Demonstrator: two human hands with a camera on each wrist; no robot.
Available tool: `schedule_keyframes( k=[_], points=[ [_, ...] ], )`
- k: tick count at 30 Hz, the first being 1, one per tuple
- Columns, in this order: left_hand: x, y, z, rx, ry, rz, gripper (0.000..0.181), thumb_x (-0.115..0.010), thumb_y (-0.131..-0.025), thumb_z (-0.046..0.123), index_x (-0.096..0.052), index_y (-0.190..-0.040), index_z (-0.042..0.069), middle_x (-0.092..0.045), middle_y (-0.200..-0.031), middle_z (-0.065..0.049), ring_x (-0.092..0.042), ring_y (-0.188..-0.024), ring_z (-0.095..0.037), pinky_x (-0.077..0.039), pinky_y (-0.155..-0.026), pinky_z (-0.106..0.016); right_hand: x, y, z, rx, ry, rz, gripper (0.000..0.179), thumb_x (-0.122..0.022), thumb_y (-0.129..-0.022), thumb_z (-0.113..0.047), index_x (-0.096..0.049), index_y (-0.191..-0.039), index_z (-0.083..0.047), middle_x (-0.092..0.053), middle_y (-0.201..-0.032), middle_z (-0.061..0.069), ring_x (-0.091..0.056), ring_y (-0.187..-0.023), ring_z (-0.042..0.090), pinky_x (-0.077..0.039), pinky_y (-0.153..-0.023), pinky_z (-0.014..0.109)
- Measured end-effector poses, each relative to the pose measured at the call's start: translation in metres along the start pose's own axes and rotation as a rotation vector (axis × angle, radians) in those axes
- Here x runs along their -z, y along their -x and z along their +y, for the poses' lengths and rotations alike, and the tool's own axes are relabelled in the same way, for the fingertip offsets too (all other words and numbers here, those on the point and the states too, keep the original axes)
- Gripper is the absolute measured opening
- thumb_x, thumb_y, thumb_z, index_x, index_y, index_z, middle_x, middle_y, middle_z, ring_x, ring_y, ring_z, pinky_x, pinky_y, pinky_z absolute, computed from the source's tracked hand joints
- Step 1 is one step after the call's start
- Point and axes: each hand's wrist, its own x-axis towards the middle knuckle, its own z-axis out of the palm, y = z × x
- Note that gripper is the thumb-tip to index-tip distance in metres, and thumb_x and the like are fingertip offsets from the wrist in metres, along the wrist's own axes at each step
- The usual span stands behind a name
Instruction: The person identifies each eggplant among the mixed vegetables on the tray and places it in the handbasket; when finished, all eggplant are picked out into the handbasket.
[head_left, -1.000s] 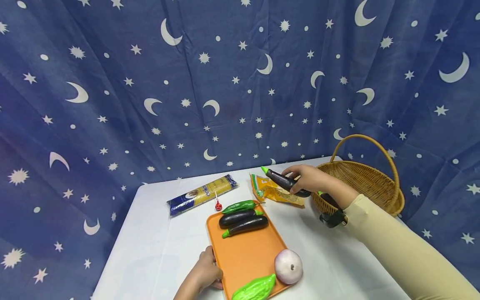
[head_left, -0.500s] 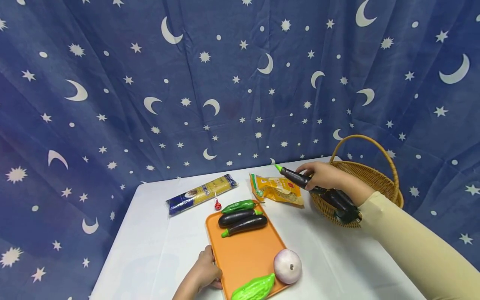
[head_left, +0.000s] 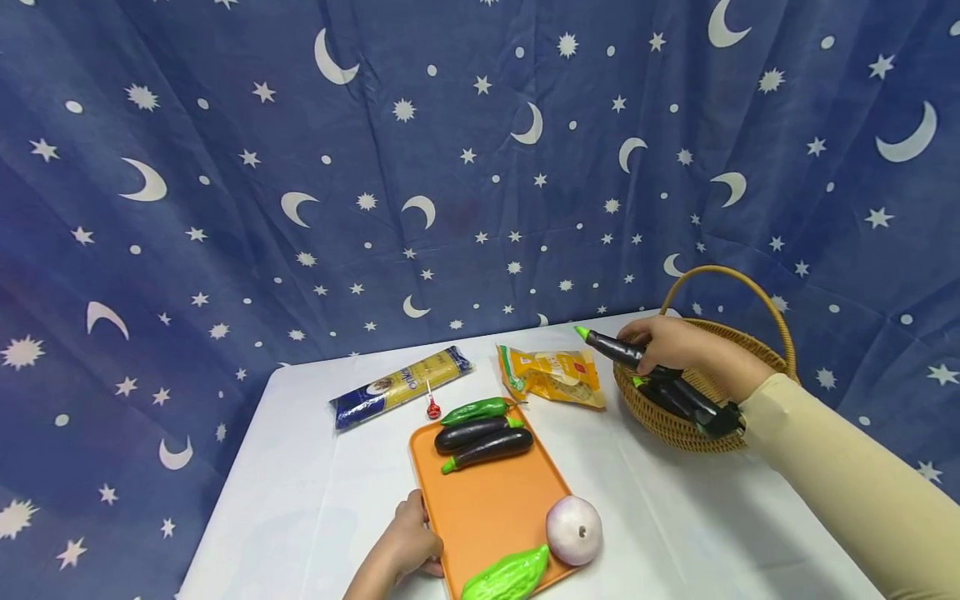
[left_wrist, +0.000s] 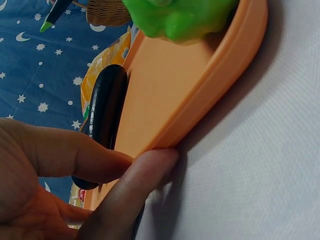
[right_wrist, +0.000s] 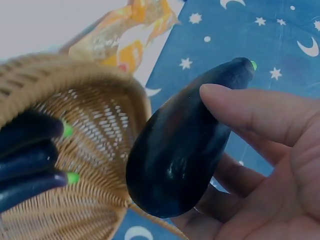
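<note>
with our right hand (head_left: pixel 671 343) we grip a glossy, dark purple, elongated eggplant with a bright green tip (head_left: pixel 617 351), thumb on one side and fingers on the other. we hold it over the left part of the round, woven brown wicker basket with a tall arched handle (head_left: pixel 652 425), the green tip pointing left, away from our wrist; we cannot tell whether it touches the rim. below that hand, inside the basket, we see more dark eggplants (right_wrist: pixel 30 127), at least two with green tips. with our left hand (head_left: pixel 405 537) we pinch the left rim of the flat, rectangular orange tray (head_left: pixel 495 508) between thumb and fingers. ahead and to the right of that hand, two slender dark eggplants (head_left: pixel 491 448) lie side by side on the tray, with a long, glossy green pepper (head_left: pixel 475 411) just beyond them at its far edge. right of our left hand, a round, white-and-purple onion (head_left: pixel 573 531) sits at the tray's near right corner, touching the bumpy, bright green bitter melon (head_left: pixel 506 577). left of our right hand, a crinkled orange plastic packet (head_left: pixel 558 379) lies on the white-covered counter (head_left: pixel 360 483).
</note>
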Motion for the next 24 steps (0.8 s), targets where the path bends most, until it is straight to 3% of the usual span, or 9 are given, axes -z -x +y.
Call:
schedule_keyframes(
  k=[5,9,15,24],
  points=[
    [0.002,0.0,-0.001,-0.004,-0.008,0.001,0.096,-0.061,-0.06,-0.018,-0.019,-0.147,-0.018,-0.033,-0.125,-0.037,-0.062,-0.065,-0.031,-0.065,-0.048,-0.037,0.006,0.003,0.006,-0.021,0.01,-0.018,0.067,-0.075,-0.076,0.002,-0.054,-0.139,0.005,-0.056,-0.131,0.033,-0.061,-0.108,0.036,-0.061,-0.082,0.041],
    [0.003,0.001,0.0,-0.009,-0.012,0.003,0.097,-0.061,-0.059,-0.018,-0.018,-0.147,-0.018,-0.031,-0.128,-0.04,-0.06,-0.067,-0.031,-0.064,-0.047,-0.036,0.01,0.004,0.012,-0.072,0.078,-0.009,0.068,-0.075,-0.075,0.001,-0.053,-0.14,0.004,-0.054,-0.134,0.033,-0.057,-0.104,0.034,-0.058,-0.077,0.036],
    [0.004,0.0,0.0,-0.003,-0.015,0.004,0.098,-0.061,-0.06,-0.017,-0.017,-0.147,-0.018,-0.031,-0.128,-0.04,-0.06,-0.064,-0.029,-0.064,-0.047,-0.036,0.014,0.003,0.019,-0.152,0.14,-0.002,0.066,-0.077,-0.077,-0.001,-0.053,-0.138,0.006,-0.054,-0.128,0.032,-0.057,-0.098,0.034,-0.058,-0.072,0.037],
    [0.005,-0.001,0.001,0.006,-0.012,0.005,0.097,-0.061,-0.061,-0.018,-0.017,-0.147,-0.018,-0.032,-0.127,-0.038,-0.061,-0.064,-0.03,-0.064,-0.047,-0.037,0.019,0.004,0.025,-0.18,0.217,-0.013,0.068,-0.073,-0.075,0.004,-0.053,-0.139,0.005,-0.057,-0.123,0.031,-0.056,-0.088,0.032,-0.052,-0.061,0.031]
  ],
)
